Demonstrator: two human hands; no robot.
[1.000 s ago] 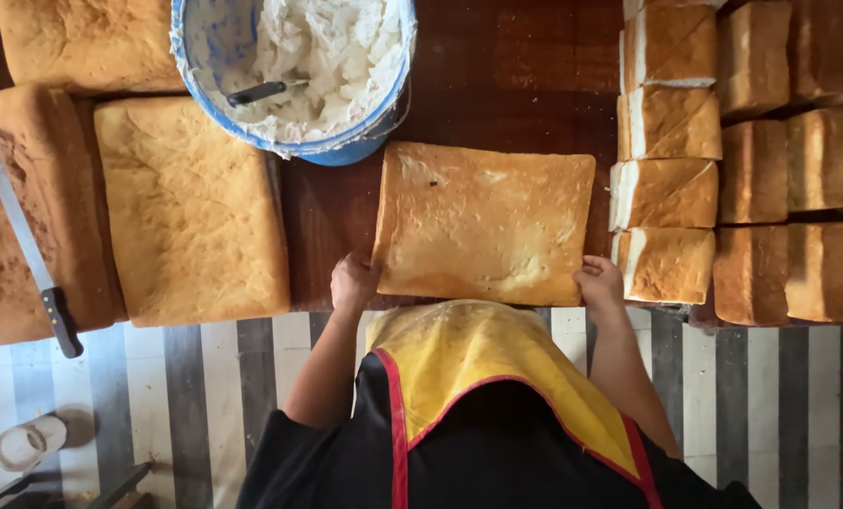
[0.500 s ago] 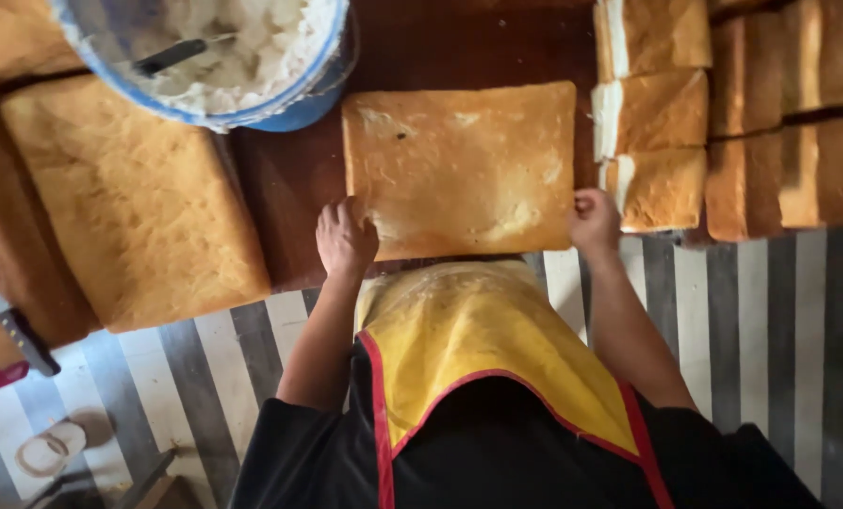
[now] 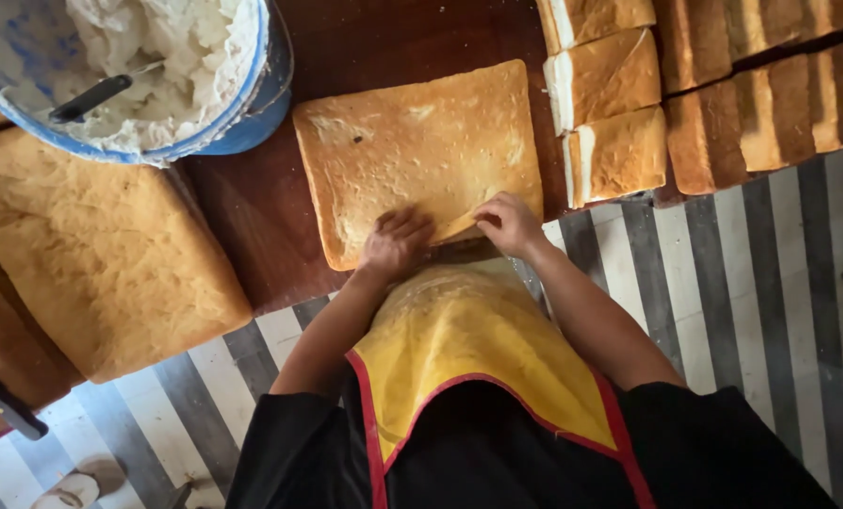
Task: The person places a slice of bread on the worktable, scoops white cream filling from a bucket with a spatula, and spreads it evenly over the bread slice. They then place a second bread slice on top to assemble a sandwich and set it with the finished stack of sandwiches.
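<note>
Your left hand lies palm-down, fingers curled onto the near edge of the square golden-brown sponge cake slab; your right hand presses the same edge just beside it, fingertips bent on the crust. Neither hand closes around it, both only rest on top. The slab lies flat on the dark brown wooden desk, its near edge at the desk rim by your yellow red-trimmed apron.

It looks light, soft and crumbly, likely to sag or tear if lifted by one edge; support it from below at two opposite sides, with flat palms.

Left of it sits a blue plastic bucket of white cream with a dark-handled tool in it, and a larger cake slab. Right are cut cake blocks. A black knife handle shows low left. The floor is grey-and-white striped.
</note>
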